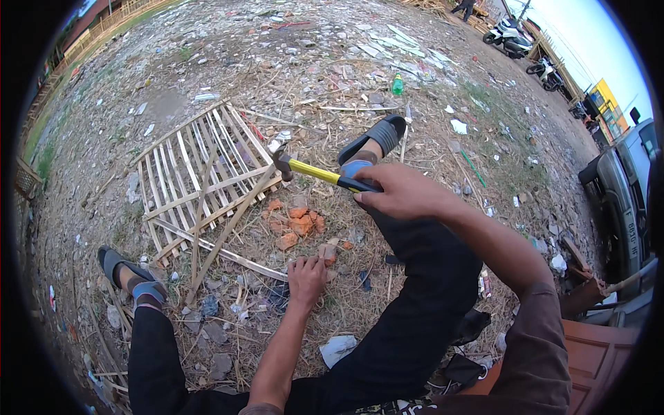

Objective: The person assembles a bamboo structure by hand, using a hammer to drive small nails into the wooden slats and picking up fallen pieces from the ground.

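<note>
In my right hand (398,190) is a claw hammer (315,170) with a yellow and black handle, fingers wrapped round its grip. The hammer head points left, raised above the ground. My left hand (306,282) is low by the ground, knuckles up and fingers curled. Against its left side lies the end of a pale wooden slat (228,252). A chunk of reddish brick (328,253) is at its index finger. What lies under the fingers is hidden. Broken orange brick pieces (301,223) are heaped just beyond. Left of them lies a wooden slatted frame (194,166).
My sandalled feet (380,137) are spread on either side. Rubble, dry straw and litter cover the ground. A green bottle (397,84) lies farther off. A vehicle (622,187) stands at right, motorbikes (508,36) beyond. A reddish-brown panel (598,356) is at lower right.
</note>
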`<state>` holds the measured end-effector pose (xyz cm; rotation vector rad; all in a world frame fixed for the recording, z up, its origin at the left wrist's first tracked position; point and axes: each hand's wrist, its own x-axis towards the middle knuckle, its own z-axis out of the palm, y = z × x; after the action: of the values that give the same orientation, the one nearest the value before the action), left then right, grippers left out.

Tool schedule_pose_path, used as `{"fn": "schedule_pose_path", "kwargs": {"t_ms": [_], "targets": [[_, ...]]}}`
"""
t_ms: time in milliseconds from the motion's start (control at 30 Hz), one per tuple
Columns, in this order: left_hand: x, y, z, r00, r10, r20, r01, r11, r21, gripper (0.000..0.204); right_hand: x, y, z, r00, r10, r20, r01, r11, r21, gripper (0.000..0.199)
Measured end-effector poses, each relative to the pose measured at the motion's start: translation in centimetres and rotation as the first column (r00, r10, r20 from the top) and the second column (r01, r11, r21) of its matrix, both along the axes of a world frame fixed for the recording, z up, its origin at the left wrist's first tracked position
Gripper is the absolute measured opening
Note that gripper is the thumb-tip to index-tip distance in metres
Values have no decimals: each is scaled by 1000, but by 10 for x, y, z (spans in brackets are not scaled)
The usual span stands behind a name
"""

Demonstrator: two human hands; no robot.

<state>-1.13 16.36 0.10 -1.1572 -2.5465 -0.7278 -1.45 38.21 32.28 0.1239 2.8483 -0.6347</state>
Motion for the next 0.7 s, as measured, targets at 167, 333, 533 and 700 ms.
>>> {"fn": "schedule_pose_path", "kwargs": {"t_ms": [167, 333, 533, 700], "targets": [[0, 3, 18, 997, -64, 51, 64, 998, 3, 17, -65, 6, -5, 996, 91, 11, -91, 967, 238, 27], [-8, 0, 24, 978, -120, 168, 111, 992, 64, 23, -110, -3, -31, 992, 123, 37, -128, 940, 316, 26], [-68, -23, 56, 961, -146, 237, 81, 961, 265, 30, -122, 3, -78, 970, 242, 38, -237, 887, 396, 25], [-139, -95, 77, 983, -99, 157, 82, 991, 107, 25, -124, 15, -84, 963, 253, 88, -266, 868, 420, 27]]}}
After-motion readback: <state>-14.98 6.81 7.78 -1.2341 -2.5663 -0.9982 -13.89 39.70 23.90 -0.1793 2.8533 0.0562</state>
